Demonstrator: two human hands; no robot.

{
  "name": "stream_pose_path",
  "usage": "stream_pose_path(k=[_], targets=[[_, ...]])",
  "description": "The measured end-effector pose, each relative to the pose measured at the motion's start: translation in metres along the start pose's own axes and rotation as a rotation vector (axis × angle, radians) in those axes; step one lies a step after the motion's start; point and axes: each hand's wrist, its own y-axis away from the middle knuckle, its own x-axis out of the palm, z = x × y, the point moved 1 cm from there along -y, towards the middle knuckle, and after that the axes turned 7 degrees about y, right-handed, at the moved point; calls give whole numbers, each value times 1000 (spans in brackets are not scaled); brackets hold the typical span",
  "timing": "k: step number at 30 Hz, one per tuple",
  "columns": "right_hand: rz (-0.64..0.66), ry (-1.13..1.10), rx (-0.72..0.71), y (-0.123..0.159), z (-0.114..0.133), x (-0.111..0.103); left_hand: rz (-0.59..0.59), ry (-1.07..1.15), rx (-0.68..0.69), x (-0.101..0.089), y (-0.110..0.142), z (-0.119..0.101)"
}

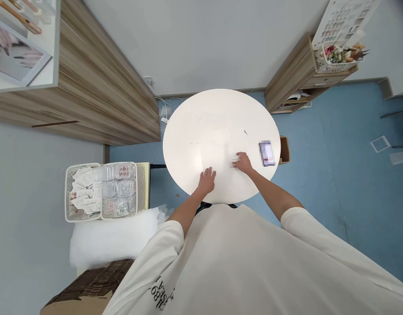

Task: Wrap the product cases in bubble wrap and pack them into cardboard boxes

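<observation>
My right hand is over the round white table, its fingers closed on the edge of a small clear plastic case. Small reddish pieces, which look like press-on nails, show in that case; the hand covers its right side. Palm down on the tabletop to the left lies my left hand, fingers spread and holding nothing, with a ring on one finger. To the right of my right hand is a phone-like item, blurred out.
White baskets at the left hold clear cases and white paper packets. White wrapping and a cardboard box are below. Wooden cabinets stand left and right. A small dark mark is on the tabletop.
</observation>
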Motion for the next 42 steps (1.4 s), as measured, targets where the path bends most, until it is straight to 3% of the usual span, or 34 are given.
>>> stream_pose_path(k=[4,11,19,24,31,36,42], targets=[[99,184,-129,23,-19,0,-24,-19,-8,4,1,0],[102,406,-240,23,-15,6,-74,-75,12,9,4,-6],[-46,370,-28,36,-36,-14,-105,-105,39,11,13,-7],[10,384,-262,47,-4,-9,-102,-81,22,10,17,-2],[99,439,-437,54,60,38,-110,-1,-13,8,29,0],[127,484,-400,55,68,55,-71,50,-36,12,33,5],[118,452,-380,57,65,53,-32,28,-36,14,33,8]])
